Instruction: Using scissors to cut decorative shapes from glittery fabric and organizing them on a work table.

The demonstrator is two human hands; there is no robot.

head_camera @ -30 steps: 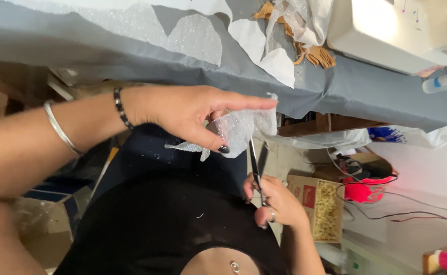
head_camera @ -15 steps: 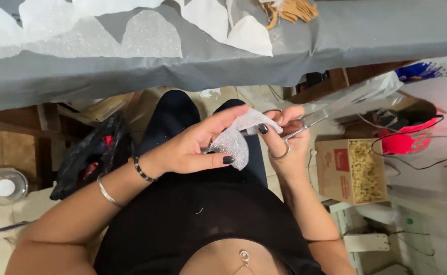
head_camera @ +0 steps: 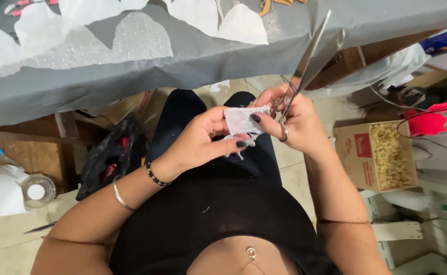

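Observation:
My left hand (head_camera: 200,145) pinches a small piece of silver glitter fabric (head_camera: 242,120) over my lap, thumb and fingers around its lower edge. My right hand (head_camera: 297,122) holds a pair of metal scissors (head_camera: 299,76) by the loops, blades closed and pointing up toward the table edge, and its fingertips also touch the right edge of the fabric. Both hands meet just above my dark trousers.
A grey cloth-covered table (head_camera: 193,56) runs across the top with white and glittery cut shapes (head_camera: 106,38) on it. An open cardboard box (head_camera: 383,155) of small pale pieces sits on the floor at right. A black bag (head_camera: 106,158) and a jar lid (head_camera: 36,191) lie at left.
The hands have come closer together over the lap and the scissors now point up and to the right. The view has shifted so the table sits higher in frame.

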